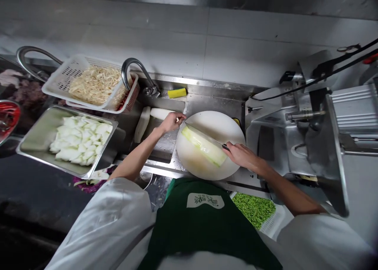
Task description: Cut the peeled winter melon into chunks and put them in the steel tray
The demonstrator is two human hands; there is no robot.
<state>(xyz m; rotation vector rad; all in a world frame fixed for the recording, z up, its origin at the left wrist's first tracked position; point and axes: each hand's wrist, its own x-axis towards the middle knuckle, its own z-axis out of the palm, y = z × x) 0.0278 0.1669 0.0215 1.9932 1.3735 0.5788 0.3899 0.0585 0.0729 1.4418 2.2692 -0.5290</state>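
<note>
A long pale-green peeled gourd piece, probably winter melon, lies slantwise on a round white cutting board. Along its upper edge runs the thin blade of a knife. My right hand is closed round the knife's dark handle at the gourd's right end. At the board's upper left, my left hand has its fingers pinched at the blade's tip; the exact contact is too small to see clearly. Further peeled gourd pieces rest in the sink left of the board, partly behind my left hand.
Left of the sink stand a steel pan of cut white pieces and a white basket of bean sprouts. A faucet arches over the sink, near a yellow sponge. A metal slicer stands right; chopped greens sit below.
</note>
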